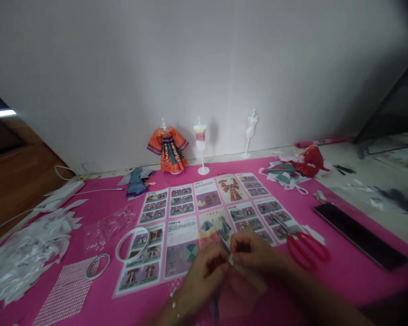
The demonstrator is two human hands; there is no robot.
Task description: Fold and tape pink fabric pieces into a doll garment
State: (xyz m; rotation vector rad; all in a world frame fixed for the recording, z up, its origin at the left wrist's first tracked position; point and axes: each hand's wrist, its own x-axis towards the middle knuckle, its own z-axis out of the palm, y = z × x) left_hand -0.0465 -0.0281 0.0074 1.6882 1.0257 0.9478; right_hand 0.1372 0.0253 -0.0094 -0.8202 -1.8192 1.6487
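Note:
My left hand [207, 271] and my right hand [253, 251] meet low in the middle, over the front edge of the printed instruction sheet [166, 235]. Both pinch a thin, sheer piece of fabric [240, 290]. It hangs below my fingers, pinkish and see-through, with a pale strip where the fingertips come together. A yellow and pink bit of cloth [207, 237] shows just behind my left fingers. Red-handled scissors [302, 246] lie on the sheet's right edge, beyond my right hand.
Along the wall stand a mannequin in an orange robe [168, 149], a mannequin with a pink band [200, 136] and a bare mannequin [250, 129]. White scraps [27, 253], tape rolls [98, 266] and a gem sheet [68, 290] lie left; a phone [360, 235] and red scraps [309, 163] right.

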